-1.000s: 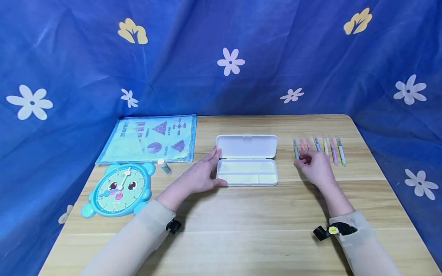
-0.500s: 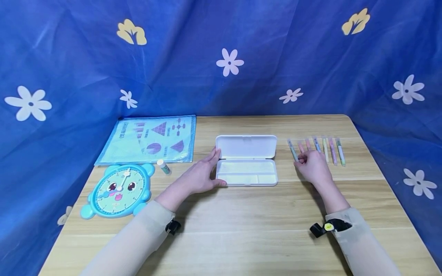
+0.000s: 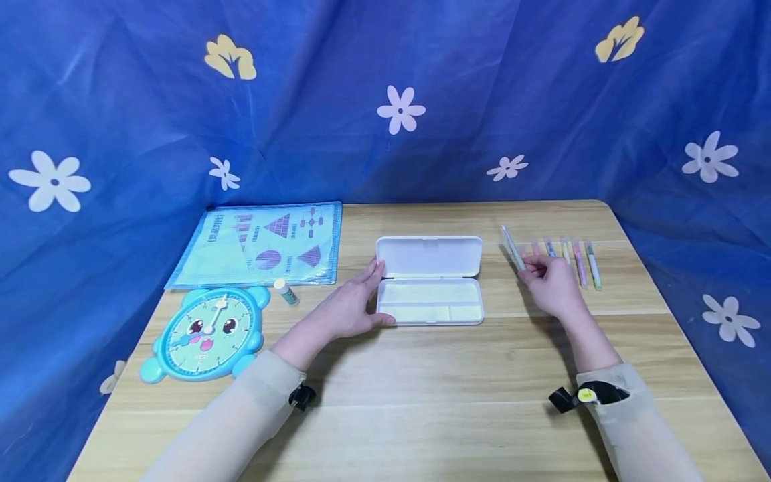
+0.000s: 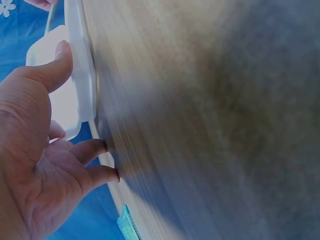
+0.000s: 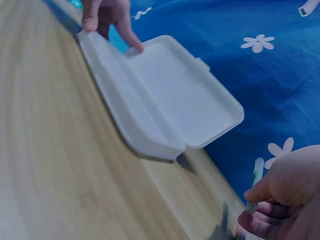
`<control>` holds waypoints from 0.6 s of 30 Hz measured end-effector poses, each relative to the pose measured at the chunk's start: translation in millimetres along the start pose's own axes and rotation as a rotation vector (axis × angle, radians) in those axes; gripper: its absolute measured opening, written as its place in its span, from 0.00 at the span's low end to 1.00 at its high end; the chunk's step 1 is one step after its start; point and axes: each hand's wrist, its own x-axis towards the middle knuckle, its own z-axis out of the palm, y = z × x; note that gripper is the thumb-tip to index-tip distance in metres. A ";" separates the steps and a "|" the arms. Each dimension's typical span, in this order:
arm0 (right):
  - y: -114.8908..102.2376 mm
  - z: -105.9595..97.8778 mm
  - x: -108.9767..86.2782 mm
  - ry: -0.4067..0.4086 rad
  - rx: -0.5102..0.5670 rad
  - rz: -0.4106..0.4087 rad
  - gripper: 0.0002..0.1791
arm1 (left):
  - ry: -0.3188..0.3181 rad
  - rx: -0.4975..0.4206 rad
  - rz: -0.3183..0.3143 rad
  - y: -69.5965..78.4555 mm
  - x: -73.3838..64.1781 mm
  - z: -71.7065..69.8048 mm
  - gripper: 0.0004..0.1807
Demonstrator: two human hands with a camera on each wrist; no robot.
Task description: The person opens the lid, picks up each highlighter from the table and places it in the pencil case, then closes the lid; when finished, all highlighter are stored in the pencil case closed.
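A white pencil case (image 3: 430, 258) lies with its lid raised at the table's middle, showing a divided tray. At its left end my left hand (image 3: 352, 306) holds it, thumb at the near corner and a finger by the lid; the left wrist view shows that thumb (image 4: 62, 62) against the case side. Over on the right, my right hand (image 3: 554, 286) pinches a slim pale marker pen (image 3: 511, 245) by its near end, its far end tilted up. The right wrist view has this pen between thumb and fingers too. Several pastel markers (image 3: 580, 264) lie in a row beside that hand, partly hidden.
On the left lie a blue toy clock (image 3: 211, 331), a small glue stick (image 3: 286, 291) and a blue zip folder (image 3: 265, 244) with printed shapes. A blue flowered cloth (image 3: 325, 100) hangs behind the wooden table (image 3: 409, 415).
The right hand has drawn the leftmost marker away from the row, and its far end has swung left and now tilts up. My left hand and the case stay put.
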 end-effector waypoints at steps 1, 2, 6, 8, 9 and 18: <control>-0.4 -1.2 0.4 0.000 0.025 0.004 0.15 | 0.000 0.001 0.001 -0.1 0.0 0.0 0.68; -1.0 -2.3 0.6 0.002 0.046 0.010 0.15 | 0.001 0.000 0.002 -0.2 0.1 0.0 0.68; -6.2 -6.1 0.2 0.013 0.104 0.020 0.15 | 0.002 0.002 0.005 -0.5 0.5 -0.5 0.67; -10.1 -7.3 -0.3 0.017 0.131 0.017 0.15 | 0.003 0.004 0.006 -0.5 0.7 -0.9 0.67; -12.2 -7.6 -0.8 0.016 0.145 0.013 0.15 | 0.003 0.006 0.005 -0.4 0.6 -1.1 0.67; -31.8 -3.8 -5.6 -0.030 0.219 -0.046 0.14 | -0.001 0.005 0.007 0.3 0.1 -1.1 0.67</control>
